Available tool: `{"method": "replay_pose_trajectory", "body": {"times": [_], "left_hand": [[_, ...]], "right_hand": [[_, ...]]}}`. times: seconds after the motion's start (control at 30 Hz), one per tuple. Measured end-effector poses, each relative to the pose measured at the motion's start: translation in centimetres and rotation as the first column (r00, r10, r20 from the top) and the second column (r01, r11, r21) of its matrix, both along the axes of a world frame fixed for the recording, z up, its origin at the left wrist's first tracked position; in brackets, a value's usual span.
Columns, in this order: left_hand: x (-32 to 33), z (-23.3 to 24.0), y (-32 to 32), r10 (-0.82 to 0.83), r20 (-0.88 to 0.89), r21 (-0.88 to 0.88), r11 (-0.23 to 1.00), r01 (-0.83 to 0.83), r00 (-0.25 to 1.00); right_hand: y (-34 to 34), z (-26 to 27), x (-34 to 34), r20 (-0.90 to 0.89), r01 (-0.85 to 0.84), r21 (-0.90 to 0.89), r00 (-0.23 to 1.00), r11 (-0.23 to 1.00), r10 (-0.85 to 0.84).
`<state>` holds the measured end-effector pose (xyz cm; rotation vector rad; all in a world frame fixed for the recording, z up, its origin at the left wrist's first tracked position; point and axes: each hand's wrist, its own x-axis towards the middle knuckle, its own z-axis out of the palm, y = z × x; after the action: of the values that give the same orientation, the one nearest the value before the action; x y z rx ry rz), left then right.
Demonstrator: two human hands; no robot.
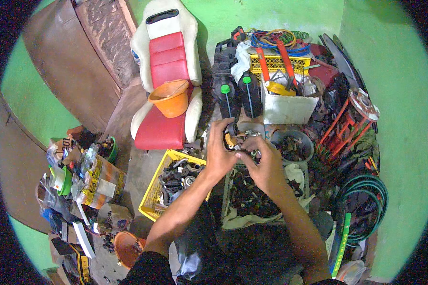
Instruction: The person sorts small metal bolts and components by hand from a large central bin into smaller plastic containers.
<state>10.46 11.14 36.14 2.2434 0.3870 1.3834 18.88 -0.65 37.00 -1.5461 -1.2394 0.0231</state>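
Both hands are raised and close together at the middle of the view. My left hand (220,151) has its fingers curled around a small part with a yellowish-orange piece (230,141) and a dark round piece above it. The fingertips of my right hand (262,162) meet this part from the right, at a small whitish bit by the left thumb. What exactly the right fingers pinch is too small to tell. Below the hands is a grey crate (226,199) full of small dark parts. A yellow plastic crate (148,190) with black and metal parts stands by my left forearm.
Ahead stands a red and white car seat (160,131) bearing an orange bucket (174,103). Two dark bottles with green caps (225,89), a white box (289,110) with tools and a grey tub (308,153) lie beyond the hands. A coiled green hose (383,203) is at right, mixed containers at left.
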Motion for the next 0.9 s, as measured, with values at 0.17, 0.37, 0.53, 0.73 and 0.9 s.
{"method": "replay_pose_trajectory", "body": {"times": [0.17,0.37,0.53,0.73,0.9], "left_hand": [[-0.2,0.2,-0.2,-0.023,-0.004,-0.074,0.997,0.023,1.000],[-0.5,0.8,-0.1,-0.092,-0.046,-0.034,0.995,0.090,0.995],[-0.4,0.9,0.4,-0.027,0.000,-0.117,0.993,0.027,1.000],[-0.2,-0.6,0.8,-0.184,0.225,-0.616,0.734,0.286,0.957],[-0.8,0.5,0.8,-0.217,0.622,-0.772,-0.008,0.636,0.752]], "right_hand": [[-0.3,0.4,-0.2,-0.060,-0.047,-0.019,0.997,0.999,0.046],[-0.2,-1.1,1.9,-0.253,-0.209,-0.008,0.947,0.978,0.200],[-1.6,2.2,1.5,-0.735,-0.441,-0.037,0.620,0.897,0.275],[-1.2,2.3,1.6,-0.870,-0.381,0.350,0.207,0.856,0.448],[-1.2,2.0,2.1,-0.936,-0.240,0.304,0.104,0.922,0.336]]}}
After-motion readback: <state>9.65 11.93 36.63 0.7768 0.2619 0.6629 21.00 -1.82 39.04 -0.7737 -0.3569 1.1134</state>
